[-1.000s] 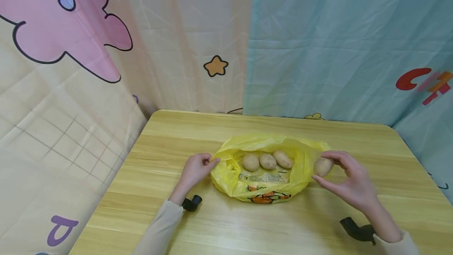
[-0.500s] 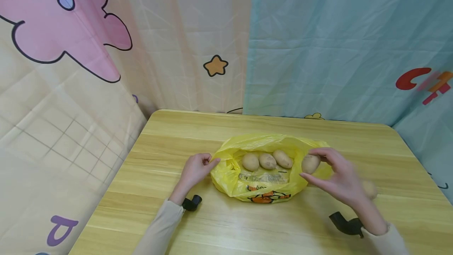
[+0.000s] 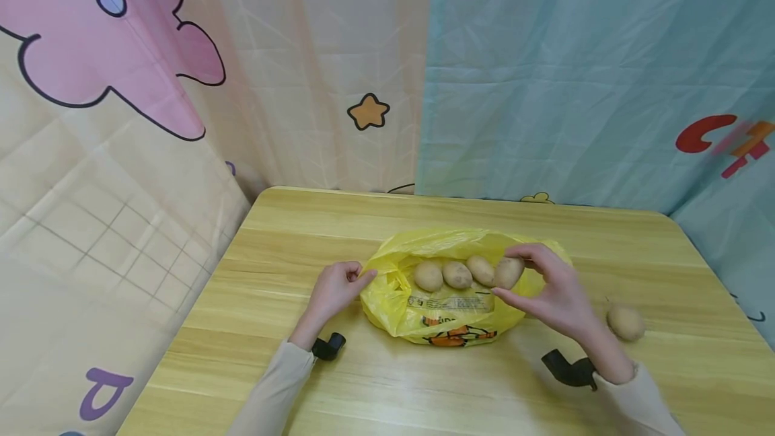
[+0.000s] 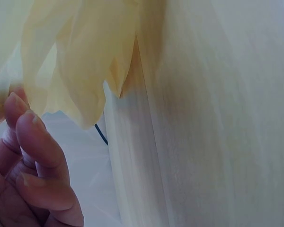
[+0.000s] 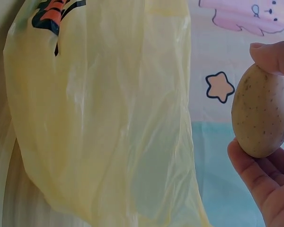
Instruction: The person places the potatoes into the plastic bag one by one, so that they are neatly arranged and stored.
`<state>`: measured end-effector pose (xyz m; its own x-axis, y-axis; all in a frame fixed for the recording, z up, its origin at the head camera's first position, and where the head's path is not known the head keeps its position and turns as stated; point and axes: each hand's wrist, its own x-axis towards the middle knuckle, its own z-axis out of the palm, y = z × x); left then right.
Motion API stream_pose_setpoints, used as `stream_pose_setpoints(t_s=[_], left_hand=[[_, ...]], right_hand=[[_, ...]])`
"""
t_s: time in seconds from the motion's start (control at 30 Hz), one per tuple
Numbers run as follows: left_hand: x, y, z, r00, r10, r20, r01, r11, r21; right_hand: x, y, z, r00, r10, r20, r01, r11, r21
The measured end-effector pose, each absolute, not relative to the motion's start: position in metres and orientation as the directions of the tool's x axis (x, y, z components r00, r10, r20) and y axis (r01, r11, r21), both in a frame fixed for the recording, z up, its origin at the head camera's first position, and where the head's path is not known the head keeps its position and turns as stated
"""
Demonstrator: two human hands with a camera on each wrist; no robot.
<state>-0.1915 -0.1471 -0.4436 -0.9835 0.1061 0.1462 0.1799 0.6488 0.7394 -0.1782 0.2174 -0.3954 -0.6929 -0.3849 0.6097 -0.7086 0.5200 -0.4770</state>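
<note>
A yellow plastic bag [image 3: 418,318] lies on the table with its mouth spread wide. Inside it, in the head view, sit a left potato [image 3: 428,276], a middle potato [image 3: 457,275] and a right potato [image 3: 481,270]. My left hand [image 3: 339,291] pinches the bag's left rim between thumb and fingers. Over the right side of the opening, my right hand [image 3: 560,295] holds another potato [image 3: 508,273] by its ends; the right wrist view shows this speckled potato [image 5: 261,111] between thumb and fingers, beside the bag's wall.
One loose potato [image 3: 626,322] lies on the wooden table [image 3: 684,274], right of my right wrist. Black wrist mounts [image 3: 329,347] stick out from both forearms. Printed curtains [image 3: 339,39] hang along the table's back and left side.
My right hand has carried its potato leftward, from the bag's right edge to over the opening. The loose potato on the table has come into view. My left hand stays put.
</note>
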Motion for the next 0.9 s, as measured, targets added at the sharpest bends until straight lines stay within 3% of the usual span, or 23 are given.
stream_pose_setpoints(t_s=[0.4,0.9], left_hand=[[-0.192,-0.147,-0.444,-0.983,0.105,0.149,0.181,0.65,0.738],[-0.192,-0.146,-0.442,-0.984,0.107,0.142,0.177,0.658,0.732]], right_hand=[[-0.188,0.2,-0.399,-0.713,-0.428,0.555,-0.694,0.546,-0.47],[-0.194,0.181,-0.404,-0.767,-0.448,0.459,-0.641,0.527,-0.558]])
